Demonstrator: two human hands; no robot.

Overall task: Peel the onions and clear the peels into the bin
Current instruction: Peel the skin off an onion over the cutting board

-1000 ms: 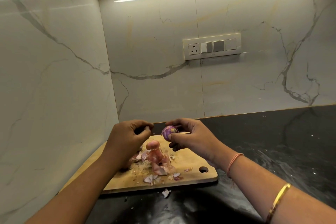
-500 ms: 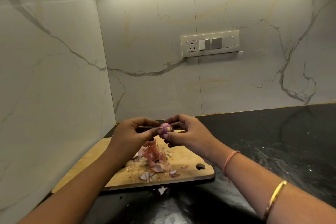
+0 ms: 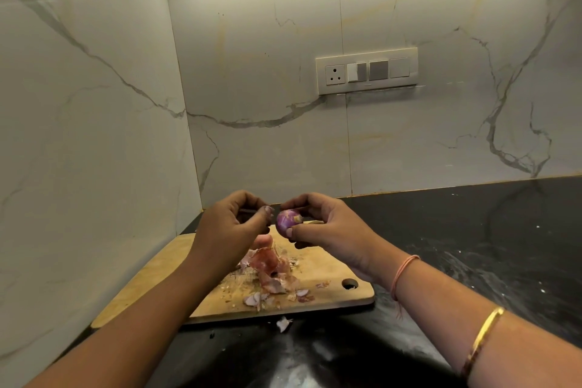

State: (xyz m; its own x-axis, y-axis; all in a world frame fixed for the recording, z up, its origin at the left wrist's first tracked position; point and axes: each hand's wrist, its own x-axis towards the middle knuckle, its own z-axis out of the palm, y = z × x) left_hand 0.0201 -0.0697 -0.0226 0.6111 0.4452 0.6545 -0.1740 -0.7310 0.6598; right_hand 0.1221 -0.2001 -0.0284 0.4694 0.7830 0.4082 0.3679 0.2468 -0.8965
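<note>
One small onion (image 3: 288,220), pinched by the right hand (image 3: 327,230) above the cutting board's (image 3: 330,268) far edge, looks firm, light and likely slick, so it is best gripped at its ends. The left hand (image 3: 230,227) curls beside it, round what I cannot tell. One heap of papery peels (image 3: 271,274) lies mid-board, and one stray scrap (image 3: 283,323) on the counter (image 3: 472,246) by the board's near edge.

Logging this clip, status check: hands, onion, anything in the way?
Right hand grips small purple onion over cutting board. Left hand curled beside it, contents unclear. Peels piled on board, uncleared.
</note>
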